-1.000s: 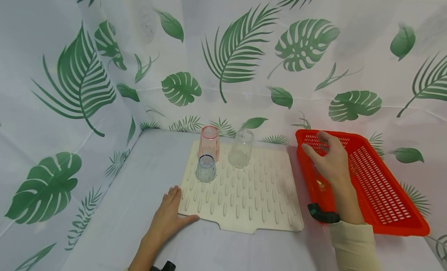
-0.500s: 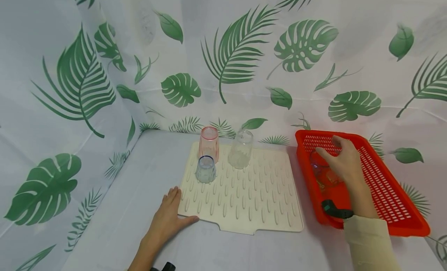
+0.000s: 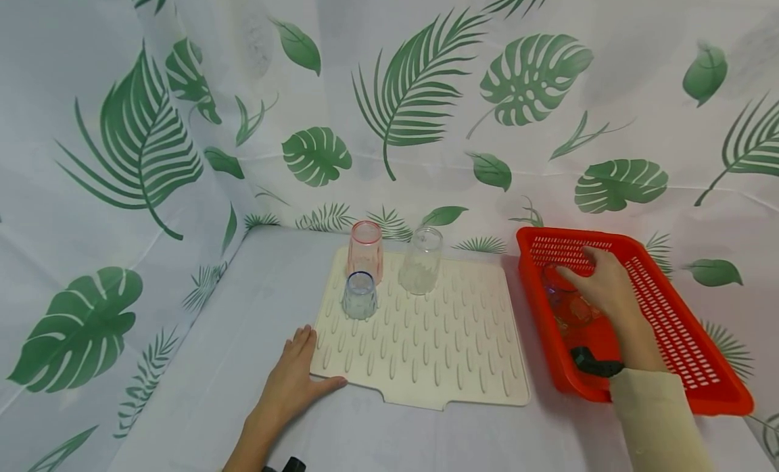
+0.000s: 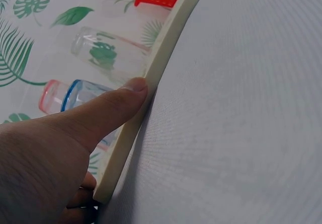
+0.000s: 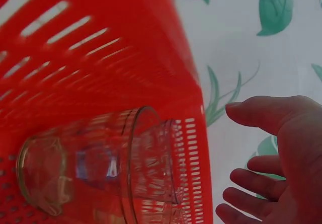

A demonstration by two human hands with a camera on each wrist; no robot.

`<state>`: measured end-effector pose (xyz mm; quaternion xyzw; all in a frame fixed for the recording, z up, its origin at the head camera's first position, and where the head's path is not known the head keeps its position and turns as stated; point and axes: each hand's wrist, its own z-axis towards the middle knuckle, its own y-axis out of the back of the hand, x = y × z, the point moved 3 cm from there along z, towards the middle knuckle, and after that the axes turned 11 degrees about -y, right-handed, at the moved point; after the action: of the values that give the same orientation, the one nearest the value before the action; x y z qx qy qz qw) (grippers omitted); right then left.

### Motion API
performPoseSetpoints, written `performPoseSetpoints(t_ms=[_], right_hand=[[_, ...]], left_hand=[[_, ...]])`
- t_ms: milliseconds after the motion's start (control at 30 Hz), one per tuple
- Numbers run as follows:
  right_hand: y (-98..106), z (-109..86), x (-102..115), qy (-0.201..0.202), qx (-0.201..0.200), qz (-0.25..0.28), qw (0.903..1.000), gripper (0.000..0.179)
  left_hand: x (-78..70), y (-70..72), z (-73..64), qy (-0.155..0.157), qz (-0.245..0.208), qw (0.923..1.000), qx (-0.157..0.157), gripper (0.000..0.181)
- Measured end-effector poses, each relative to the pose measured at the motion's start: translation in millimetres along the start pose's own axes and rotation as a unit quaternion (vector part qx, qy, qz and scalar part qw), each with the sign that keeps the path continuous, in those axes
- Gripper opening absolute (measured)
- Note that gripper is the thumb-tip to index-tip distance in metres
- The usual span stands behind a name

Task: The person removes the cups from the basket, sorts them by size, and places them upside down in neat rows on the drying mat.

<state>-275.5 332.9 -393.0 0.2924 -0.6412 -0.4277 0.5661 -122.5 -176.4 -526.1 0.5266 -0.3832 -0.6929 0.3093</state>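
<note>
Right hand [image 3: 602,282], held wide over red basket [image 3: 718,405]; glasses [image 5: 100,168] inside, just left.

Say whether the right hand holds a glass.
No, the right hand is empty, and the nearest glasses lie apart from it in the red basket.

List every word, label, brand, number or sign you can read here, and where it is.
None: nothing readable on the standing glasses, mat, basket or wrist strap.
The cloth carries only leaf prints.
Glasses inside the basket are blurred; any small marking there can't be made out.
</note>
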Motion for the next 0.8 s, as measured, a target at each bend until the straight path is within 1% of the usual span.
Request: performPoseSetpoints(t_ms=[300,500,700,800], right_hand=[[-9.2,10.3,-4.9,-0.005,0.052,-0.051,0.9973,0.096],[-14.3,13.8,-8.1,-0.005,0.064,-0.081,0.9946,0.099],[-17.3,19.2,-12.3,-0.006,0.076,-0.109,0.9911,0.100],[-19.3,22.1,-13.9,-0.008,0.086,-0.113,0.9899,0.098]], left_hand=[[0.8,-0.2,0.1,0.002,-0.002,1.0000,0.003,0.114],[0.0,0.5,-0.4,0.002,-0.004,1.0000,0.002,0.113],[-0.8,0.4,-0.5,-0.003,-0.006,0.9999,-0.013,0.111],[-0.8,0.3,-0.5,-0.005,-0.006,0.9998,-0.016,0.111]])
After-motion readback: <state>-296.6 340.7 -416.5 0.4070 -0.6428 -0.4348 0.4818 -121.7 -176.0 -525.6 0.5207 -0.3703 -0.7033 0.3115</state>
